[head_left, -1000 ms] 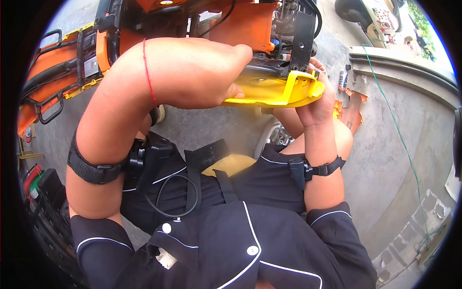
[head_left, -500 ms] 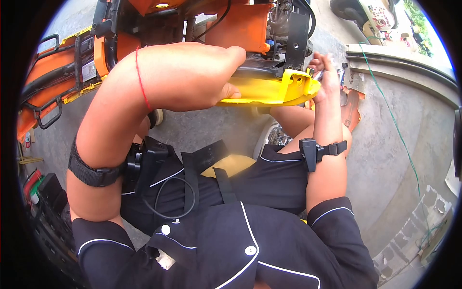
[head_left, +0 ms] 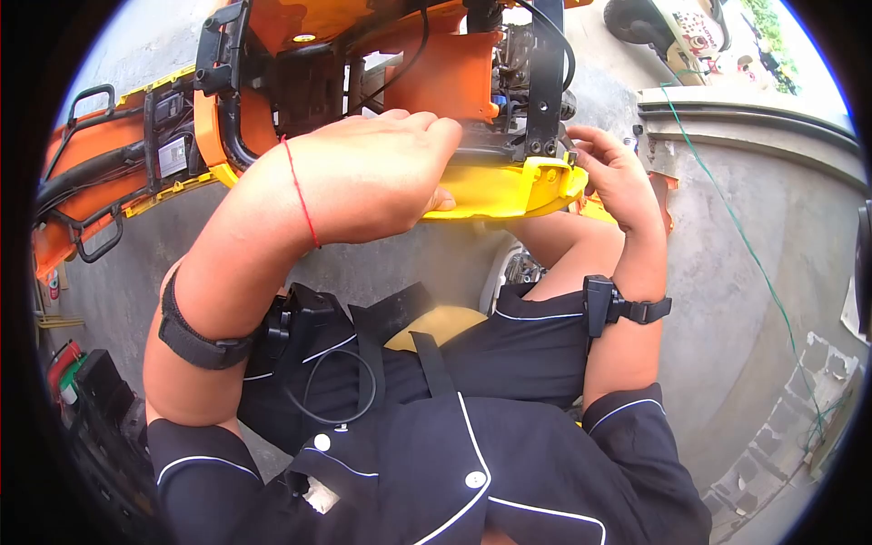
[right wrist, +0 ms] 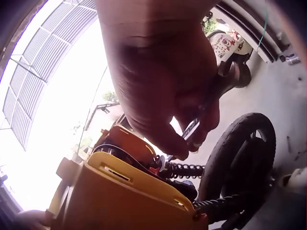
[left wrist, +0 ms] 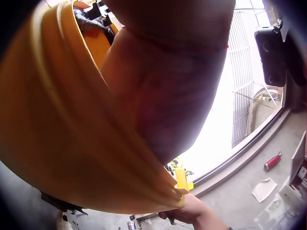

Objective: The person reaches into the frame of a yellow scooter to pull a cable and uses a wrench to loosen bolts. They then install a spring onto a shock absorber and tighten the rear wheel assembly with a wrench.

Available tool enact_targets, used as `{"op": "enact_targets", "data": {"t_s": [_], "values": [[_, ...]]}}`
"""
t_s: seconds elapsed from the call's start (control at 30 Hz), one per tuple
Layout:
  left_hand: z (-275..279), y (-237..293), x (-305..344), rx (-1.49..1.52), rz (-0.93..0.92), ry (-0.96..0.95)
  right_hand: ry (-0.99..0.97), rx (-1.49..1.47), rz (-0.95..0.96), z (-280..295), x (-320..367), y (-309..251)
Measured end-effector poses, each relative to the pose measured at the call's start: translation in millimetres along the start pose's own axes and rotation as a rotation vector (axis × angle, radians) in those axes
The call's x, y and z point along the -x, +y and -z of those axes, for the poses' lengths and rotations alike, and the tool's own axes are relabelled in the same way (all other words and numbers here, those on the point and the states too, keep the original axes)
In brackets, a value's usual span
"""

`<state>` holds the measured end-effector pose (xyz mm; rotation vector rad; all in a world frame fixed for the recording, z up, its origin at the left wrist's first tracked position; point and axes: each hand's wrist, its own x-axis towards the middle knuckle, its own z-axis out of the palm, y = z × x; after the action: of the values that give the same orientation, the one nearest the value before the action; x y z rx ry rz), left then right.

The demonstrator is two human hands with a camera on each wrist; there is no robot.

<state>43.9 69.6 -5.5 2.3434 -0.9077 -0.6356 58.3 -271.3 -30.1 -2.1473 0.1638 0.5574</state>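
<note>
In the head view, the left hand [head_left: 391, 173] grips the left part of a yellow curved panel [head_left: 490, 193], thumb on its edge. That panel [left wrist: 86, 143] fills much of the left wrist view beside the left hand [left wrist: 158, 100], whose fingertips are hidden. At the panel's right end, by a black metal bracket [head_left: 545, 100], is the right hand [head_left: 622, 182] with bent fingers. The right wrist view shows the right hand [right wrist: 158, 91] pinching a slim shiny metal tool [right wrist: 192, 127] above the panel [right wrist: 120, 201]; the tool's tip is partly hidden.
An orange vehicle body [head_left: 440, 82] with black tubing stands in front. A wheel [right wrist: 240, 158] and a coil spring [right wrist: 184, 170] lie beyond the panel. A green cord [head_left: 727, 195] crosses the concrete floor at right, near a raised ledge [head_left: 754, 123].
The right hand has turned from palm-up, fingers raised, to fingers bent beside the panel's end. The left hand keeps its grip, and panel and vehicle sit slightly lower and further left in the head view.
</note>
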Motion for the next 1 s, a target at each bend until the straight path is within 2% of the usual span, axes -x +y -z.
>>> {"op": "enact_targets", "data": {"t_s": [0.03, 0.1, 0.13, 0.17, 0.2, 0.27, 0.43, 0.5, 0.53, 0.57, 0.6, 0.63, 0.7, 0.77, 0.8, 0.9, 0.93, 0.97, 1.0], "values": [[-3, 1, 2, -0.03, -0.014, 0.052, 0.008, 0.0, 0.008, 4, -1, -1], [-10, -1, 2, -0.038, -0.034, 0.105, -0.039, 0.507, 0.327, 10, -2, -3], [-14, -2, 1, -0.025, -0.147, 0.258, -0.048, 0.58, 0.388, 10, -3, -8], [-17, -4, 0, -0.01, -0.258, 0.411, -0.045, 0.582, 0.387, 12, -6, -11], [-19, -6, 0, -0.008, -0.26, 0.413, -0.145, 0.569, 0.287, 13, -10, -14], [-22, -10, 0, -0.074, -0.397, 0.482, -0.282, 0.632, 0.055, 8, -5, -43], [-30, 33, 18, -0.075, -0.269, 0.446, -0.277, 0.758, 0.145, 2, -4, -42], [-47, 61, 28, -0.171, -0.122, 0.481, -0.192, 0.753, 0.275, 1, -4, -36], [-47, 71, 32, -0.194, -0.069, 0.408, -0.281, 0.731, 0.199, 3, -8, -45], [-46, 78, 35, -0.206, -0.017, 0.329, -0.271, 0.736, 0.194, 5, -8, -47], [-43, 83, 36, -0.326, 0.001, 0.247, -0.336, 0.682, 0.118, 6, -9, -50], [-44, 87, 37, -0.326, 0.0, 0.256, -0.402, 0.629, 0.046, 6, -12, -54], [-49, 92, 37, -0.569, 0.009, 0.318, -0.414, 0.755, 0.06, 5, -17, -63], [-48, 94, 37, -0.605, -0.018, 0.324, -0.446, 0.893, 0.179, 2, -19, -66], [-47, 96, 37, -0.649, -0.021, 0.31, -0.505, 0.906, 0.087, -2, -16, -84], [-45, 100, 40, -0.715, -0.029, 0.273, -0.544, 0.907, 0.127, -4, -26, -80], [-45, 100, 41, -0.744, -0.046, 0.256, -0.6, 0.965, 0.085, -6, -29, -90], [-44, 99, 42, -0.735, -0.043, 0.25, -0.631, 0.891, 0.079, -4, -36, -86], [-44, 98, 43, -0.753, -0.054, 0.264, -0.659, 0.916, -0.022, -5, -42, -89]]}}
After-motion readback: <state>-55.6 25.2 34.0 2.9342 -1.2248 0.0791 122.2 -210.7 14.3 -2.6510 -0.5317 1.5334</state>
